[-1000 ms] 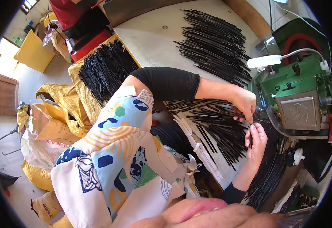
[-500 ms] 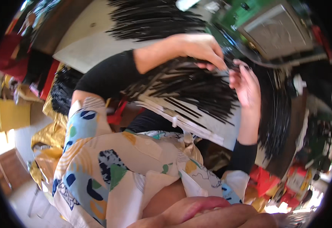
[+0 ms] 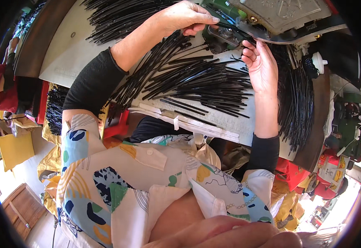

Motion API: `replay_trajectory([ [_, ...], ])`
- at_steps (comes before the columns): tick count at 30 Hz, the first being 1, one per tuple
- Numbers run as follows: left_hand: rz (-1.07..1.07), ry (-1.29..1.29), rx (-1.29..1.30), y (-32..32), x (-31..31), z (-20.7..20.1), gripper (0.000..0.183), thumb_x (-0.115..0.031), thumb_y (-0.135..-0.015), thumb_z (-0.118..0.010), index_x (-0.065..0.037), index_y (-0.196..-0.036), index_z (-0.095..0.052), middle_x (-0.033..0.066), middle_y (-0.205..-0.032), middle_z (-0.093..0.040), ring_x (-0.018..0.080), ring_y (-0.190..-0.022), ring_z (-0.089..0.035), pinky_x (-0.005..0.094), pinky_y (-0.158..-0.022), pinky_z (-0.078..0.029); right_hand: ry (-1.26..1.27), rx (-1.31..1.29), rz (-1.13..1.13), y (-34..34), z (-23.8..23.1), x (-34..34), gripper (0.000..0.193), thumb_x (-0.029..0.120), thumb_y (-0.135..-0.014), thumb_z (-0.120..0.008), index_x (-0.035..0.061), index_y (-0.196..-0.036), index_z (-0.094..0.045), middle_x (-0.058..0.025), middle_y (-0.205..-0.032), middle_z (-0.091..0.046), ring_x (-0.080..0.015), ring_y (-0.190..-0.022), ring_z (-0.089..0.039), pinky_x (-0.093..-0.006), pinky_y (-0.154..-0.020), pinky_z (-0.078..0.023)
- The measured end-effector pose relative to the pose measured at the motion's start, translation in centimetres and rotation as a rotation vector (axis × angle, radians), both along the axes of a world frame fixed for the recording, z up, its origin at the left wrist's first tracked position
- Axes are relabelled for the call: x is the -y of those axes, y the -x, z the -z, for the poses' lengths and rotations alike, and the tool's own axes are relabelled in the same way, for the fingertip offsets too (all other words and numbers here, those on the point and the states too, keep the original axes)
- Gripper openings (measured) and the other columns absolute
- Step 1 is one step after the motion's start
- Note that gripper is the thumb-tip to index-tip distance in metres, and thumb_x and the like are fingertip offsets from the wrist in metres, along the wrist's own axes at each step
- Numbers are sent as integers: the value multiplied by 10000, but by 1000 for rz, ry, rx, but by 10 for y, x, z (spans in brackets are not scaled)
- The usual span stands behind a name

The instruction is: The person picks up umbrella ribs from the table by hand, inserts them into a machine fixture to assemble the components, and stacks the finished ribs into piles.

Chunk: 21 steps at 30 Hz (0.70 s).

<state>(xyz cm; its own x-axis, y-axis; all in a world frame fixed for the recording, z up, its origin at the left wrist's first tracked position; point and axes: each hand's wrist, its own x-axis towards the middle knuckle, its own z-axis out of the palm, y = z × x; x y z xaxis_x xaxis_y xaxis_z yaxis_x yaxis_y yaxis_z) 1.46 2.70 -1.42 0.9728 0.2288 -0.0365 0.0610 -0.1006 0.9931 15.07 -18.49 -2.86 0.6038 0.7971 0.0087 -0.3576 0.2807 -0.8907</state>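
Note:
My left hand pinches a thin black strip between thumb and fingers, beside a green and grey metal machine. At the strip's other end my right hand is closed, thumb and forefinger together, with the remaining fingers curled loosely. The strip stretches between both hands along the machine's edge; its exact ends are hidden by my fingers. Below and between my forearms, a loose pile of black strips lies fanned out on the pale tabletop.
More black strips lie at the far left, and a long bundle hangs over the right side. White strips of material line the table's front edge. A white knob-like part juts out at the right. Red and gold bags stand lower right.
Both hands appear farther up and slightly left in the picture, the left more than the right. My hands are farther apart, with the strip drawn out between them.

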Motion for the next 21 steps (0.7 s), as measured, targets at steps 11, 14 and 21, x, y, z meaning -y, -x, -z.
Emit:
replay_trajectory([
  [11,-34,-41,-26,-3,-1,2,334,-282,-824,-632,44,-896,-640,-49,-459,-356,36,-386,-315,206,-379,-220,63,2,67,-3,-1,-4,211,157,-909,-513,-17,-1027,-506,-209,-917,-622,-193,-710,-642,-284,-624,-552],
  [14,-37,-28,-11,-5,-1,3,332,-284,-819,-638,39,-895,-643,-51,-455,-352,34,-386,-308,208,-378,-218,57,-8,61,-4,1,-3,217,156,-911,-509,-22,-1033,-509,-210,-917,-621,-194,-712,-643,-287,-628,-552],
  [21,-50,-43,4,-2,-2,1,322,-289,-817,-636,26,-884,-650,-53,-454,-352,32,-385,-311,207,-379,-217,15,12,32,-2,-3,-6,234,154,-915,-496,-31,-1059,-512,-206,-920,-621,-199,-720,-643,-295,-641,-553],
])
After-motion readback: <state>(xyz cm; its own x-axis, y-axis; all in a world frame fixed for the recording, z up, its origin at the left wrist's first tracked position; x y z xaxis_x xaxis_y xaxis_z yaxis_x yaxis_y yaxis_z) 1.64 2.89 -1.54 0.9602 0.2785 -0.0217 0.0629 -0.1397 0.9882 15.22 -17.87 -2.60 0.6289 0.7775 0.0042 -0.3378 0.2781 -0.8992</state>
